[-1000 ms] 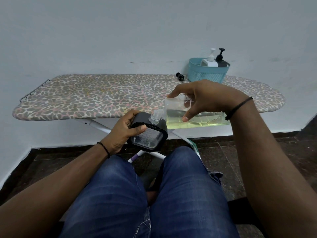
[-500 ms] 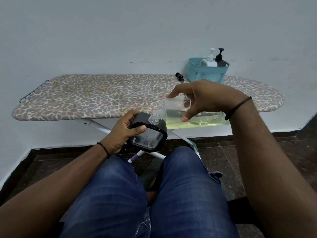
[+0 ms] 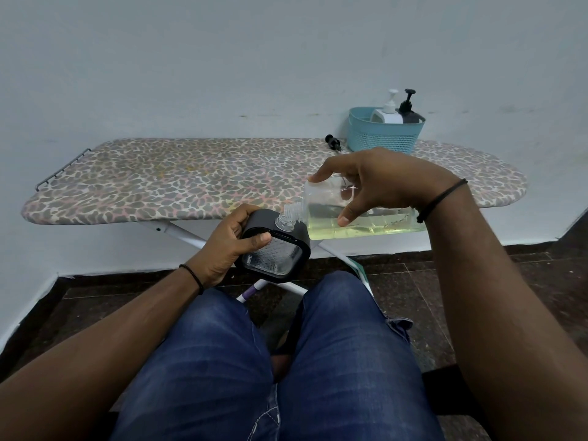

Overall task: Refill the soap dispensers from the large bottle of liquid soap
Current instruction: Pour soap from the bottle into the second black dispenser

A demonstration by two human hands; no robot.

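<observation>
My right hand (image 3: 375, 183) grips the large clear bottle of yellow-green liquid soap (image 3: 366, 222), tipped on its side above my knees. Its threaded neck meets the threaded mouth of a black square soap dispenser (image 3: 276, 246), which my left hand (image 3: 229, 240) holds tilted, thumb across its clear front. Liquid lies along the lower side of the big bottle. A black pump head (image 3: 332, 142) lies on the ironing board.
The patterned ironing board (image 3: 178, 183) stands in front of me against a pale wall. A blue basket (image 3: 383, 135) at its back right holds a white pump dispenser (image 3: 386, 113) and a black one (image 3: 409, 109). My jeans-clad legs (image 3: 270, 361) fill the foreground.
Both hands, the bottle and the dispenser stay almost still, the necks kept together. No clear shift in the liquid level.
</observation>
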